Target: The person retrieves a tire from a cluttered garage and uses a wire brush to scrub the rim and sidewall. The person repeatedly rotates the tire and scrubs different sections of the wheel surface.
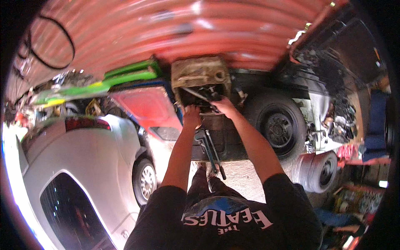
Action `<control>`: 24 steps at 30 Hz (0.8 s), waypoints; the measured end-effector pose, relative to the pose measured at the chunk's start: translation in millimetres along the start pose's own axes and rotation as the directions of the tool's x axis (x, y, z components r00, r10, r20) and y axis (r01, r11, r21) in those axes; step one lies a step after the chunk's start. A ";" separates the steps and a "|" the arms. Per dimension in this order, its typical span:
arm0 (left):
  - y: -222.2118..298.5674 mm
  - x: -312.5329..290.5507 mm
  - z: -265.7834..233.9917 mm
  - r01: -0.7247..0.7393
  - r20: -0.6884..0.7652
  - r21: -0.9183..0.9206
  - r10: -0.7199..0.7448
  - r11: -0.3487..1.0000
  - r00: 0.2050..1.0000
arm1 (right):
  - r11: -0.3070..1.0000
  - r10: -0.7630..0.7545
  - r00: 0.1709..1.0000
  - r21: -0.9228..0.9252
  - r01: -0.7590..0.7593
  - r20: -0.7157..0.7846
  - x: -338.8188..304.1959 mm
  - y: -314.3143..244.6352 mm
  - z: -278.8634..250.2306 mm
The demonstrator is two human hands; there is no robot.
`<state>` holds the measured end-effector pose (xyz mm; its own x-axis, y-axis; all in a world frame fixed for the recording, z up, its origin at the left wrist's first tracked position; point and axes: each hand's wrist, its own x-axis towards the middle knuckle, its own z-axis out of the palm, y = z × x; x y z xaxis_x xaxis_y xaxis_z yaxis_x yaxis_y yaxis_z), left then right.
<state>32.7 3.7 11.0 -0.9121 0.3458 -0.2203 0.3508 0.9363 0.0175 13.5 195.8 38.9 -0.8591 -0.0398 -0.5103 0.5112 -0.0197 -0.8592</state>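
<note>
A worn, brownish open box (198, 68) stands in front of me with dark and metal tools jumbled inside. Over its near left edge rest the curled fingers of my left hand (191, 116). My right hand (225, 107) is closed at the near right side of the box, on something dark whose kind I cannot make out. A long silvery bar (192, 92) slants through the box toward that hand. Just below my hands, a long teal tool (207, 152) and a thin bar with a black grip (222, 171) lie on the dark surface.
A silver car (79, 150) stands on the left. A red panel (146, 106) and green pieces (133, 75) lean beside the box. To the right are a large wheel (278, 127) and a stack of pale rims (314, 173). Behind rises a red corrugated wall (233, 29).
</note>
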 end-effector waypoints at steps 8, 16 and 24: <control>-7.0 0.7 -24.8 0.085 0.290 0.012 -0.085 0.996 0.953 | 0.244 -0.203 0.979 -0.970 0.020 -0.031 76.8 -40.0 23.5; 7.1 24.2 -29.0 0.115 0.343 -0.076 -0.083 0.990 0.936 | 0.193 -0.672 0.740 -0.972 0.137 -0.029 164.2 7.5 -6.3; 4.7 32.2 -23.2 0.148 0.323 -0.058 -0.122 0.987 0.938 | 0.285 -0.613 0.789 -0.943 0.172 -0.042 141.0 -18.9 3.4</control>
<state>0.0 20.7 26.6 -0.8300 0.1903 -0.5243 0.1986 0.9792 0.0410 -117.2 187.1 -16.7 -0.9922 0.0225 0.1229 -0.0245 0.9297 -0.3674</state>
